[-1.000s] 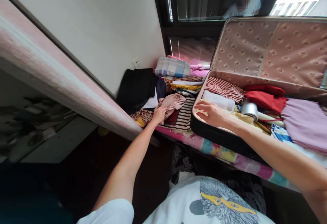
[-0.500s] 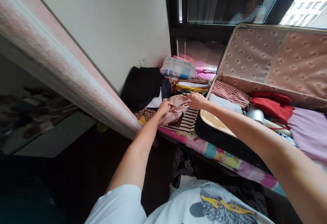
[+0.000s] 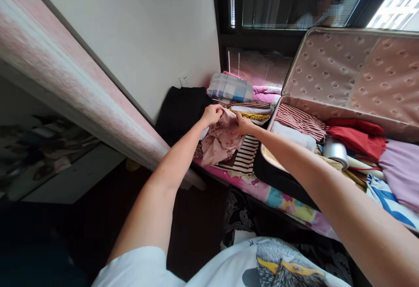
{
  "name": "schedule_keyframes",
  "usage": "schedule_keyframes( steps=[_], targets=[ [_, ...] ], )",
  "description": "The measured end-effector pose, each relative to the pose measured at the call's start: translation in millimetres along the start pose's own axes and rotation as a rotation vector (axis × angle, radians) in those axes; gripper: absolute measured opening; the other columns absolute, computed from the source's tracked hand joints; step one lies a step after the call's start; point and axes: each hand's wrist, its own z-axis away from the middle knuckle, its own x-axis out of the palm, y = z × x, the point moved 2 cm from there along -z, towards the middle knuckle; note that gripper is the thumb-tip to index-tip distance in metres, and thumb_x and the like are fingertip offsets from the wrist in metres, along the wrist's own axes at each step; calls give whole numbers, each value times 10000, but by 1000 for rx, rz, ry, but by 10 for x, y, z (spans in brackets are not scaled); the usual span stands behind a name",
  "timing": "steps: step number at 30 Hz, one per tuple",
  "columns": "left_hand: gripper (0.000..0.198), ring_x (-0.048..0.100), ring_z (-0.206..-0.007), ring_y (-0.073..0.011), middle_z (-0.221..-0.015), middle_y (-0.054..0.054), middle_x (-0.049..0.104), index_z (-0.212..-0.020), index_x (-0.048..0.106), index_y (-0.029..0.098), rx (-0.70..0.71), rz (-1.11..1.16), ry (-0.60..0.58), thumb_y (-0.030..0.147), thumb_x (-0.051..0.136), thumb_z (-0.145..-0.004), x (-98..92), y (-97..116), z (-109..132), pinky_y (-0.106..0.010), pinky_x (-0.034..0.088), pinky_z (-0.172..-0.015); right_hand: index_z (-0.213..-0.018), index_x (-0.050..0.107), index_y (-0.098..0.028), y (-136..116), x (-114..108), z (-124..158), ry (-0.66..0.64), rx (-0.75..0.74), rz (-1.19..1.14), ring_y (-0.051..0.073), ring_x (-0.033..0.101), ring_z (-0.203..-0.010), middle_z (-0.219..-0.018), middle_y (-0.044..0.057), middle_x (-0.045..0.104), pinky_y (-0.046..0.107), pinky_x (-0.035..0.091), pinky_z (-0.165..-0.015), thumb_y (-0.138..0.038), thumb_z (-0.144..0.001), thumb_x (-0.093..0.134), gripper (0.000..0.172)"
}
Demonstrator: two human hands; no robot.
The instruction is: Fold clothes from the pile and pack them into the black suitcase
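Observation:
A crumpled pink patterned garment (image 3: 222, 141) hangs from my hands over a black-and-white striped cloth (image 3: 245, 154). My left hand (image 3: 212, 114) pinches its upper left edge, close to a black folded pile (image 3: 183, 110). On the garment's upper right part, my right hand (image 3: 242, 124) has its fingers on the fabric, partly bent round it. Just behind the hands lie folded clothes with a yellow patterned piece (image 3: 252, 115). Right of them stands an open suitcase (image 3: 278, 175) holding clothes and a silver cylinder (image 3: 335, 152).
A plaid folded bundle (image 3: 230, 87) rests by the wall, below a socket (image 3: 184, 80). The raised suitcase lid (image 3: 353, 69) leans near the window. A pink curtain (image 3: 98, 90) runs diagonally on the left. Red (image 3: 358, 136) and lilac (image 3: 401, 169) clothes fill the suitcase's right part.
My left hand has moved up and away to the garment's top edge. The garment now hangs lower and more spread out. My right hand has shifted slightly, its fingers now lying on the fabric.

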Motion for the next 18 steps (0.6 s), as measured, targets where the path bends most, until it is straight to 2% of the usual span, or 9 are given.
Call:
schedule_keyframes(
  steps=[2, 5, 6, 9, 12, 14, 15, 16, 18],
  targets=[
    [177, 579, -738, -148, -758, 31, 707, -942, 737, 214, 28, 10, -34, 172, 566, -958, 1, 66, 3, -277, 477, -771, -1586, 317, -91, -30, -6, -70, 54, 29, -36, 357, 581, -1280, -1413, 226, 605, 404, 471, -1028, -413, -819, 762, 944],
    [149, 527, -699, -123, -734, 50, 687, -932, 735, 203, 44, 7, -85, 178, 589, -954, 15, 86, 44, -253, 462, -733, -1371, 616, -132, -62, -57, -130, 80, -22, 11, 304, 650, -1172, -1308, 159, 693, 341, 491, -958, -303, -936, 579, 469],
    [138, 522, -692, -120, -717, 54, 678, -915, 735, 201, 48, 3, -107, 181, 601, -944, 23, 70, 76, -246, 456, -720, -1276, 685, -136, -56, -70, -139, 67, -39, 36, 289, 667, -1137, -1255, 146, 720, 321, 491, -934, -262, -949, 535, 381],
    [112, 542, -667, -120, -667, 53, 663, -848, 745, 191, 57, -6, -209, 217, 648, -898, 75, -32, 236, -237, 445, -677, -1126, 771, -141, 9, -63, -139, -45, -120, 126, 268, 696, -1072, -1136, 126, 764, 282, 488, -882, -205, -910, 575, 299],
    [133, 630, -691, -139, -724, 27, 721, -886, 780, 193, 84, -36, -483, 276, 679, -859, 215, -184, 476, -236, 473, -693, -1019, 801, -132, 114, 6, -136, -238, -190, 222, 279, 709, -1012, -1053, 134, 783, 295, 501, -852, -164, -796, 708, 243],
    [173, 695, -778, -174, -803, -12, 761, -938, 793, 198, 96, -121, -604, 294, 677, -855, 336, -285, 634, -259, 510, -787, -957, 798, -104, 189, 42, -166, -283, -169, 233, 286, 710, -959, -993, 159, 782, 319, 516, -834, -124, -740, 747, 223],
    [192, 714, -834, -197, -847, -37, 772, -965, 794, 195, 94, -171, -597, 297, 669, -861, 398, -325, 698, -285, 521, -845, -933, 792, -89, 223, 53, -191, -276, -148, 217, 284, 707, -925, -951, 168, 778, 326, 523, -819, -116, -724, 761, 213],
    [209, 723, -894, -224, -892, -63, 777, -986, 792, 189, 88, -210, -537, 305, 665, -866, 459, -351, 749, -318, 525, -900, -916, 786, -76, 252, 63, -220, -264, -130, 193, 275, 702, -884, -899, 166, 771, 327, 529, -797, -119, -714, 774, 206],
    [276, 704, -1050, -295, -1032, -125, 770, -1076, 775, 174, 102, -217, -362, 332, 673, -875, 594, -343, 828, -415, 505, -1012, -916, 772, -66, 297, 86, -280, -234, -117, 117, 235, 678, -793, -782, 124, 744, 307, 534, -744, -169, -722, 798, 221]
  ],
)
